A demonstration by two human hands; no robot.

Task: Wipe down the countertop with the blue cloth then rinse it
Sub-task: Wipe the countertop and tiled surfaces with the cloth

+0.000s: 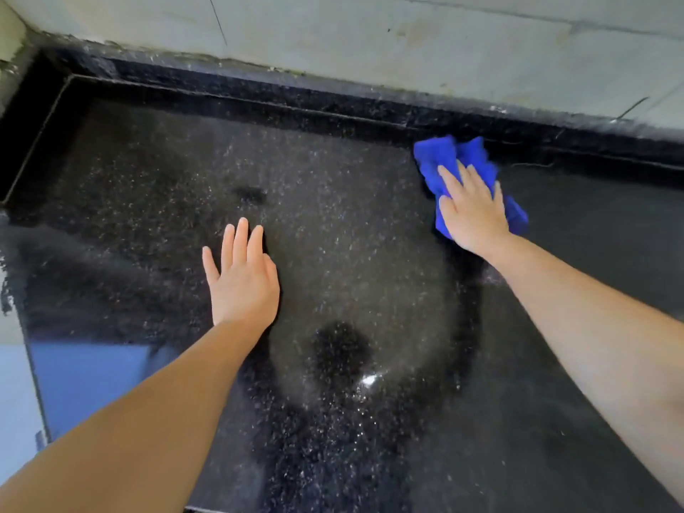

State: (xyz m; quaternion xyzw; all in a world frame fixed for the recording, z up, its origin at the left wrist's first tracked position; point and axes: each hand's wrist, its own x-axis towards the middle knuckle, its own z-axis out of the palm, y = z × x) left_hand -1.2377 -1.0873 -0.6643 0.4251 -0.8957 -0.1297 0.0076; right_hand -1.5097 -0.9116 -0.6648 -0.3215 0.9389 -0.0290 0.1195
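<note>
Mid-wipe: your right hand [472, 212] presses the blue cloth [449, 157] flat at 1 o'clock, left hand [242, 279] flat on the bench [351, 253]; rinsing's still ahead.

This looks like a kitchen in a home, plain and unfinished in parts. A black speckled granite worktop [333, 224] fills the view, polished enough to throw back glare at 6 o'clock. A raised black granite upstand [296, 94] runs along its far edge from 10 to 2 o'clock, rough mortar at the joint. Above it stands a pale tiled wall [370, 38], stained and scuffed.
</note>
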